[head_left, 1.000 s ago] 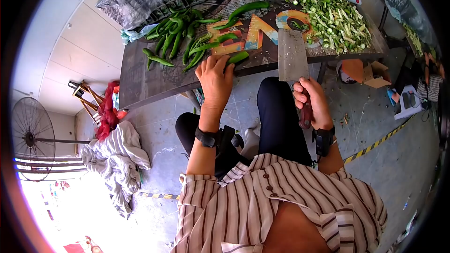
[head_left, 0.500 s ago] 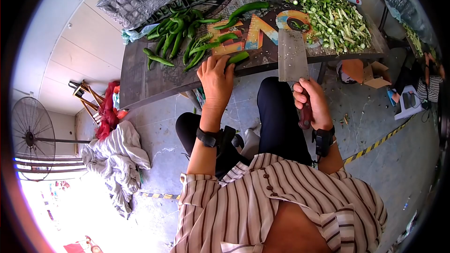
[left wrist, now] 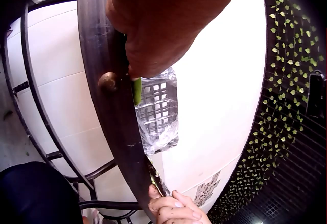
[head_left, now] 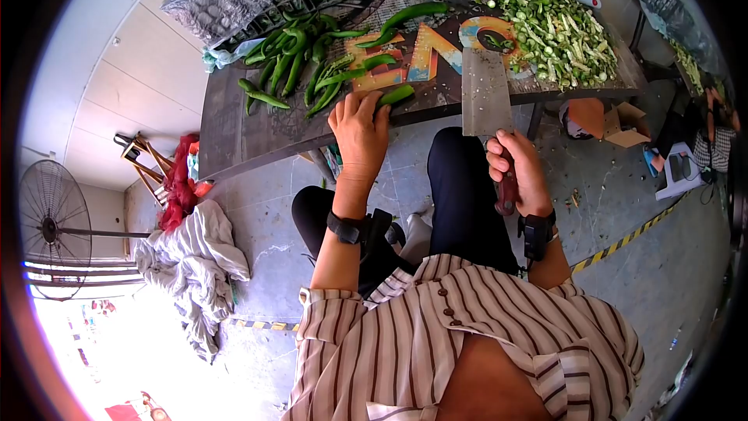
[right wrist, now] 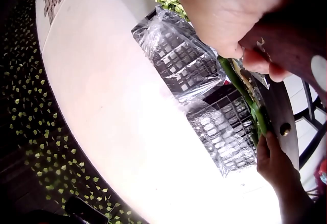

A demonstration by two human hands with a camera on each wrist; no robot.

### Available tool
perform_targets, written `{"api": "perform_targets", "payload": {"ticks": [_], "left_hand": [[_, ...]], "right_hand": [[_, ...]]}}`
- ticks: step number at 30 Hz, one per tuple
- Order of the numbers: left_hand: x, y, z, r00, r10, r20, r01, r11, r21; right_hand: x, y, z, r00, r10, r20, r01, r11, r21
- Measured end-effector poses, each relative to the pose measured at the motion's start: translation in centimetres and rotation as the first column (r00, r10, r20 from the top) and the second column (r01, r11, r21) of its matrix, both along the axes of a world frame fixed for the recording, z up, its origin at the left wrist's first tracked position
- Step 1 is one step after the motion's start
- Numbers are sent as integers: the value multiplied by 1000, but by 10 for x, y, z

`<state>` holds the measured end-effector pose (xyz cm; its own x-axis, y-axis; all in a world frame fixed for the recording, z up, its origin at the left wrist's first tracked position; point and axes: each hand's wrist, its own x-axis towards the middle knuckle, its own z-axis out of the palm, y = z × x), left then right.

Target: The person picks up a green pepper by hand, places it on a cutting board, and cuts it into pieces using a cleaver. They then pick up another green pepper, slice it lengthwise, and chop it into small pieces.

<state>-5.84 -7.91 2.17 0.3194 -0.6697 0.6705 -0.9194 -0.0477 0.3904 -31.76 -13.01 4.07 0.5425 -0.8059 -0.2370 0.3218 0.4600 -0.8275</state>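
Observation:
At the table's near edge my left hand (head_left: 361,134) holds a green pepper (head_left: 397,95) down, its cut end sticking out to the right of the fingers. My right hand (head_left: 520,171) grips the dark red handle of a cleaver (head_left: 486,93), whose broad blade, flecked with bits, lies at the table's edge, apart from the pepper. Whole green peppers (head_left: 294,51) are heaped at the back left, and a long one (head_left: 413,12) lies behind. In the right wrist view the cleaver handle (right wrist: 301,50) fills the upper right, with my left hand (right wrist: 276,162) on the pepper below.
Chopped pepper pieces (head_left: 557,39) form a pile on the table's right side. Plastic-wrapped black crates (head_left: 257,0) stand behind the table (head_left: 234,129). Under its right end sits a cardboard box (head_left: 626,125). A fan (head_left: 51,230) and crumpled cloth (head_left: 195,265) are at the left.

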Motion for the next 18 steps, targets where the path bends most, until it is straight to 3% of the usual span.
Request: {"api": "perform_targets", "payload": {"ticks": [18], "left_hand": [[1, -1, 2, 1000, -15, -2, 15, 1000, -8]], "right_hand": [[2, 5, 5, 1000, 2, -9, -2, 1000, 3]]}}
